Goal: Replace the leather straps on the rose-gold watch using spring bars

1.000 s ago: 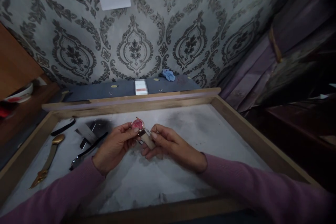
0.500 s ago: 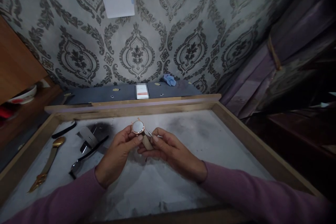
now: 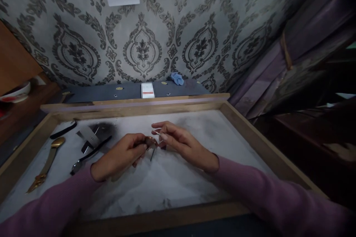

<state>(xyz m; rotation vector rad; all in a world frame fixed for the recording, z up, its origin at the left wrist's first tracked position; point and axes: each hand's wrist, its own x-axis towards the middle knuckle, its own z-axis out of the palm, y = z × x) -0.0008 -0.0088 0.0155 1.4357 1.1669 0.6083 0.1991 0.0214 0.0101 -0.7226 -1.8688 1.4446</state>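
- While my left hand (image 3: 122, 154) pinches the watch (image 3: 151, 142), my right hand (image 3: 185, 145) pinches a thin, shiny stick (image 3: 157, 132).
- The watch sits at that hand's nine o'clock.
- Looks light, hard, slippery; hold its rim.

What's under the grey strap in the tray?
A dark strip shows on both sides of the grey strap; whatever lies directly beneath its middle is covered.
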